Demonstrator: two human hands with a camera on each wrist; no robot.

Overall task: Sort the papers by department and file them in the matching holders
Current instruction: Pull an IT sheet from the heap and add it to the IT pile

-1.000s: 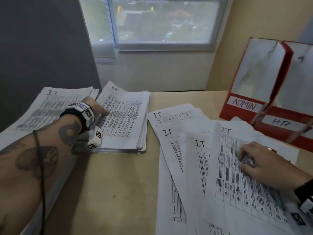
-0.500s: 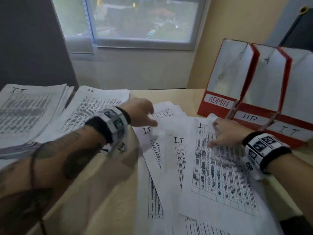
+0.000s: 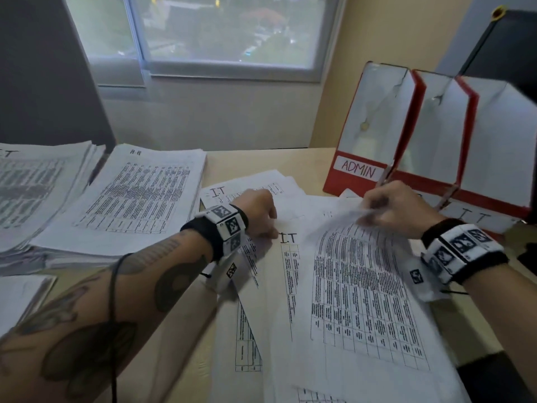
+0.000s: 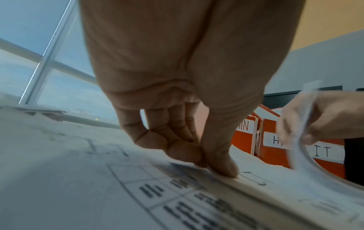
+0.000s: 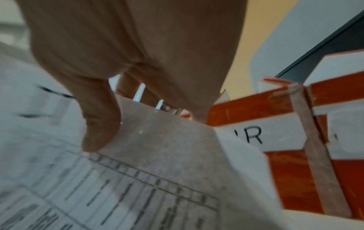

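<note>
Several loose printed sheets marked I.T [image 3: 290,286] lie fanned out on the desk in front of me. My left hand [image 3: 268,228] is curled over them beside an I.T heading; in the left wrist view its thumb [image 4: 222,163] and fingertips pinch a sheet's edge. My right hand [image 3: 369,216] pinches the far edge of the top sheet [image 3: 363,292] and curls it up off the pile, thumb [image 5: 98,133] on top. Just behind stand three red and white holders: ADMIN [image 3: 360,170], HR [image 4: 275,140] and I.T [image 4: 323,151].
A thick I.T stack [image 3: 35,184] and an HR stack [image 3: 139,193] lie at the left of the desk [image 3: 180,330]. Another pile [image 3: 20,295] sits at the near left edge. A dark screen [image 3: 511,42] stands behind the holders, by the window wall.
My left hand came off the HR stack and moved right onto the fanned I.T sheets. My right hand slid to the top sheet's far edge and lifted it.
</note>
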